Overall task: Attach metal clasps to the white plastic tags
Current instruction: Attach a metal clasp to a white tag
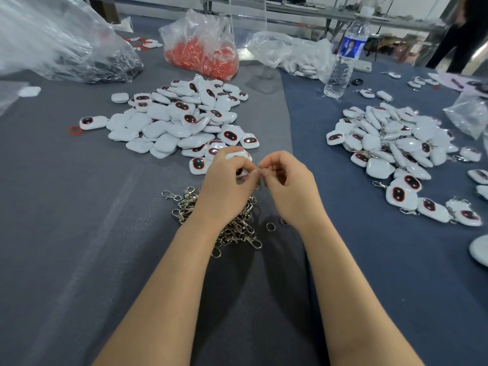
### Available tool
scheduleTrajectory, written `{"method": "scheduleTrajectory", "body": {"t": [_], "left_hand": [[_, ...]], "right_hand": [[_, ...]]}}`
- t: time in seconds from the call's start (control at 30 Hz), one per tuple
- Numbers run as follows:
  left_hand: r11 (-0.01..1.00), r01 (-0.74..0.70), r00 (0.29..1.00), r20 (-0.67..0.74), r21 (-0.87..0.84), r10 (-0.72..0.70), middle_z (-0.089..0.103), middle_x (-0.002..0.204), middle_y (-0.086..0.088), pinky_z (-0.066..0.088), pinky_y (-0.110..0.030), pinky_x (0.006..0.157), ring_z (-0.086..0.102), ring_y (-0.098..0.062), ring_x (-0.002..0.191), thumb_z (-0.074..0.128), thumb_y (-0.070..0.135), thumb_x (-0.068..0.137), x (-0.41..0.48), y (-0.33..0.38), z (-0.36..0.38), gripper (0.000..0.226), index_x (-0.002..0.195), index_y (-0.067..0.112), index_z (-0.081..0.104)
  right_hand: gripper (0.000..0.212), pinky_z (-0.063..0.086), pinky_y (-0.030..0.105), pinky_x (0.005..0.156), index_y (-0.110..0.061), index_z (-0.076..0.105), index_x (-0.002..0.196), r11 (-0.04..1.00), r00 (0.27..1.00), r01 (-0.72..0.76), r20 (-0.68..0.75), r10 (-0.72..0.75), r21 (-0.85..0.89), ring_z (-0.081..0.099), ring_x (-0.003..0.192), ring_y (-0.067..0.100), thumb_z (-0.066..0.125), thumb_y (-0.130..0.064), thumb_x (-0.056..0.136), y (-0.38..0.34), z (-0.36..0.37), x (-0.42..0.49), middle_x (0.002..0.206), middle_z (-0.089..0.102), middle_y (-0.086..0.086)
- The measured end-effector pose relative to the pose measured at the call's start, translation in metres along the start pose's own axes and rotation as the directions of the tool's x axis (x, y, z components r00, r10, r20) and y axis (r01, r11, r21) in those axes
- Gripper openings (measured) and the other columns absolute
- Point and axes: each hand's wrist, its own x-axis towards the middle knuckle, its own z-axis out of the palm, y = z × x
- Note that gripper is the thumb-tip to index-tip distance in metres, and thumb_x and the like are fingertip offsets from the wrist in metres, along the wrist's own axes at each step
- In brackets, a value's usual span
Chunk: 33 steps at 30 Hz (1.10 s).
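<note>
Left grip [227, 180] pinches white tag [235, 155], mid-tabletop, above clasp pile [237, 231]; right grip [287, 186] pinches metal clasp [259, 180] by ring; clasp just right of tag, contact unclear; clasp's long axis hangs down toward near edge.

Left hand [226, 182], right hand [288, 187] and forearms [169, 283] are bare.

Glossy plastic tags [169, 120]; seemingly matt cloth [66, 207].
</note>
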Motion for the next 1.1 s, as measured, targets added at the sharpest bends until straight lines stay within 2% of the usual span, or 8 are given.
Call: {"method": "scheduleTrajectory", "body": {"t": [0.13, 0.27, 0.43, 0.57, 0.7, 0.83, 0.97, 1.1], "left_hand": [[0.997, 0.002, 0.998, -0.055, -0.072, -0.006, 0.050, 0.106, 0.000, 0.032, 0.004, 0.072, 0.048, 0.004, 0.089, 0.064, 0.011, 0.087, 0.001, 0.004, 0.000, 0.009, 0.079, 0.015, 0.065], [0.989, 0.077, 0.992, -0.088, -0.123, -0.088, 0.058, 0.105, -0.006, 0.035, -0.014, 0.081, 0.049, 0.000, 0.094, 0.061, 0.017, 0.089, 0.006, 0.002, 0.003, 0.011, 0.080, 0.018, 0.067], [0.995, 0.040, 0.991, -0.121, -0.089, -0.051, 0.044, 0.111, 0.001, 0.028, 0.007, 0.071, 0.035, 0.033, 0.089, 0.061, 0.014, 0.090, 0.003, 0.003, 0.006, 0.010, 0.085, 0.013, 0.069], [0.997, 0.040, 0.995, -0.093, -0.064, -0.046, 0.037, 0.120, 0.004, 0.031, 0.004, 0.077, 0.041, 0.016, 0.092, 0.059, 0.013, 0.091, 0.002, 0.004, 0.007, 0.009, 0.087, 0.015, 0.067], [0.999, 0.027, 0.997, -0.072, -0.032, -0.029, 0.037, 0.128, 0.000, 0.031, 0.005, 0.076, 0.047, 0.009, 0.087, 0.057, 0.011, 0.091, 0.000, 0.005, 0.008, 0.008, 0.091, 0.010, 0.065], [1.000, 0.004, 0.998, -0.059, 0.027, -0.002, 0.037, 0.137, -0.006, 0.034, -0.008, 0.078, 0.048, 0.001, 0.085, 0.057, 0.013, 0.092, -0.001, 0.005, 0.009, 0.009, 0.091, 0.009, 0.065], [0.999, -0.014, 0.998, -0.066, 0.048, 0.017, 0.038, 0.137, -0.007, 0.042, -0.023, 0.088, 0.047, -0.006, 0.094, 0.057, 0.013, 0.092, -0.001, 0.005, 0.009, 0.009, 0.090, 0.009, 0.065], [0.997, -0.033, 0.996, -0.075, 0.068, 0.038, 0.039, 0.136, -0.006, 0.041, -0.021, 0.087, 0.043, -0.002, 0.095, 0.056, 0.010, 0.092, -0.001, 0.003, 0.009, 0.010, 0.087, 0.007, 0.064]], "right_hand": [[0.022, 0.040, 0.003, 0.063, -0.028, 0.055, 0.083, 0.998, 0.993, -0.022, -0.114, 0.028, 0.059, 0.052, 0.067, -0.010, 0.061, -0.008, 0.089, -0.003, 0.006, -0.001, 0.076, 0.058, -0.015], [0.008, 0.044, 0.004, 0.069, -0.020, 0.062, 0.091, 0.991, 0.996, -0.071, -0.051, 0.077, 0.111, 0.058, 0.074, -0.010, 0.062, -0.012, 0.090, -0.003, 0.009, 0.000, 0.081, 0.063, -0.016], [0.011, 0.041, 0.003, 0.064, -0.020, 0.063, 0.085, 0.997, 0.988, -0.037, -0.144, 0.047, 0.070, 0.058, 0.071, -0.003, 0.062, -0.010, 0.089, -0.005, 0.009, -0.002, 0.076, 0.063, -0.014], [0.009, 0.040, 0.003, 0.064, -0.021, 0.064, 0.085, 0.999, 0.984, -0.032, -0.173, 0.030, -0.007, 0.059, 0.074, 0.002, 0.061, -0.014, 0.090, -0.005, 0.010, -0.002, 0.078, 0.064, -0.012], [0.012, 0.043, 0.010, 0.067, -0.019, 0.057, 0.085, 0.998, 0.975, 0.032, -0.218, -0.042, -0.050, 0.055, 0.074, 0.005, 0.064, -0.010, 0.087, -0.004, 0.012, -0.004, 0.079, 0.060, -0.010], [0.008, 0.044, 0.019, 0.070, -0.015, 0.060, 0.084, 0.987, 0.972, 0.080, -0.209, -0.108, -0.140, 0.055, 0.078, 0.010, 0.064, -0.008, 0.087, -0.002, 0.011, -0.004, 0.083, 0.062, -0.002], [0.009, 0.044, 0.014, 0.068, -0.016, 0.061, 0.083, 0.993, 0.979, 0.044, -0.196, -0.064, -0.106, 0.054, 0.073, 0.007, 0.065, -0.009, 0.086, -0.003, 0.010, -0.004, 0.083, 0.063, -0.001], [0.017, 0.040, 0.006, 0.064, -0.024, 0.056, 0.080, 0.999, 0.991, -0.051, -0.123, 0.048, -0.018, 0.051, 0.067, -0.001, 0.063, -0.010, 0.088, -0.003, 0.009, -0.003, 0.078, 0.058, -0.009]]}}
